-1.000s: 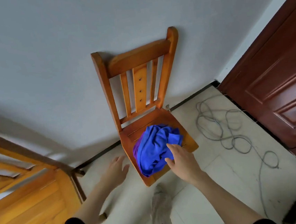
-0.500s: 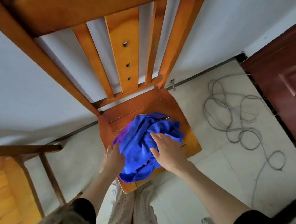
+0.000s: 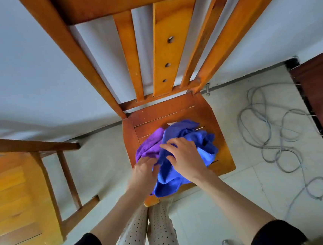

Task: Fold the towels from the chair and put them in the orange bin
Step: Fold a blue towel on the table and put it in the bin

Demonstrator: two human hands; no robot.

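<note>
Looking down from the head camera, the chair (image 3: 177, 109) fills the middle, its back running up toward 12 o'clock and its seat carrying two crumpled towels: a blue towel (image 3: 189, 137) heaped on top and a purple towel (image 3: 151, 145) peeking out at its 9 o'clock side. The right hand (image 3: 183, 157) lies on the blue heap with fingers spread and slightly bent, pressing into the cloth; whether it has pinched a fold cannot be told. The left hand (image 3: 144, 170) sits at the seat's 8 o'clock edge, fingertips tucked under the blue cloth where it meets the purple, its grip hidden. A second chair (image 3: 24, 187) stands at 9 o'clock and a loose cable (image 3: 276, 131) sprawls on the floor at 3 o'clock. No orange bin shows. Both towels look light, limp and non-slippery, so they should sag from any hold; finding a hem or two corners would probably open one out best for folding.
</note>
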